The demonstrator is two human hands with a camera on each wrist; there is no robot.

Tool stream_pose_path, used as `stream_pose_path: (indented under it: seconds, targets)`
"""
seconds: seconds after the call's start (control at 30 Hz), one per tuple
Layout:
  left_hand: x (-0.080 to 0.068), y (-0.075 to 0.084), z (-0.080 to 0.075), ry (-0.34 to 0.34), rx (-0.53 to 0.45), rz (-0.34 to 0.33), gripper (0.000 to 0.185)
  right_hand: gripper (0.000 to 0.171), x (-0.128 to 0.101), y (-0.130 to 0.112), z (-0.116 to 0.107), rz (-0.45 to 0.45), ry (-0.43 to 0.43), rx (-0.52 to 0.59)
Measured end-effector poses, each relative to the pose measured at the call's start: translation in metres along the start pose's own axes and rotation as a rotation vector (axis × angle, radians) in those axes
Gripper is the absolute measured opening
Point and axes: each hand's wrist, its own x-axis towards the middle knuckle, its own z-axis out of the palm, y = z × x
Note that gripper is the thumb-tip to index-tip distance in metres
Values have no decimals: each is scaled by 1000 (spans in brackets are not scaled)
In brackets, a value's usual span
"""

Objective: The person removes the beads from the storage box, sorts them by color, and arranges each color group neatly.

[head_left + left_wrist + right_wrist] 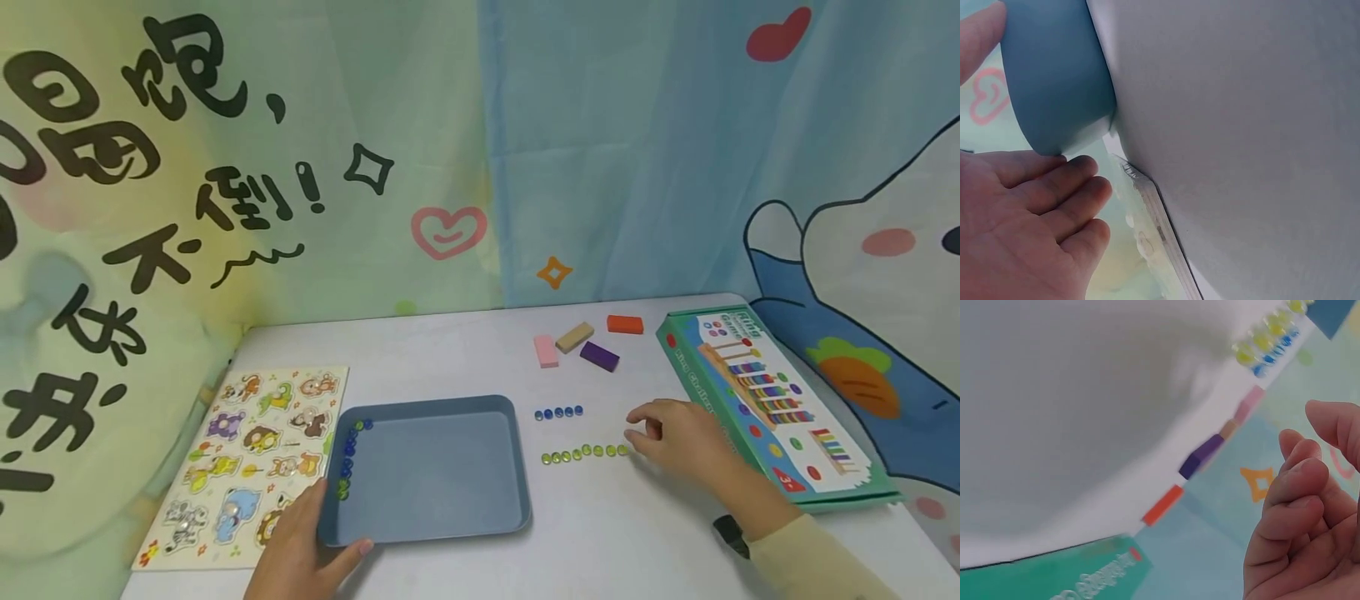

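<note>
A blue tray (427, 467) lies in the middle of the white table (420, 350). Several blue and green beads (348, 454) line its left inner wall. My left hand (330, 529) holds the tray's near-left corner, thumb over the rim. In the left wrist view the fingers of this hand (1054, 206) lie beside the tray's wall (1054, 75). My right hand (636, 427) hovers at the right end of a row of yellow-green beads (585, 452), fingers loosely curled, nothing visible between them. A short row of blue beads (558, 412) lies just behind. The right wrist view shows the curled fingers (1300, 506) and both bead rows (1263, 340).
An animal puzzle board (251, 462) lies left of the tray. Pink (546, 351), tan (574, 337), purple (599, 356) and orange (625, 324) blocks sit at the back. A green toy box (772, 404) lies along the right edge. A printed curtain hangs behind.
</note>
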Motion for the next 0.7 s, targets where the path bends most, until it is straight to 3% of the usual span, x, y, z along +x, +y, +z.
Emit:
stream_pose_path:
  seconds: [0.27,0.53,0.7]
  targets:
    - [0,-2,0,3,5,-4,120,22,16,-37,0,-86,32,-16]
    - [0,0,0,7,8,-21,121,16,46,-106,24,-288,92,16]
    - [-1,0,0,21,-6,-1,119,16,65,-151,37,-394,75,59]
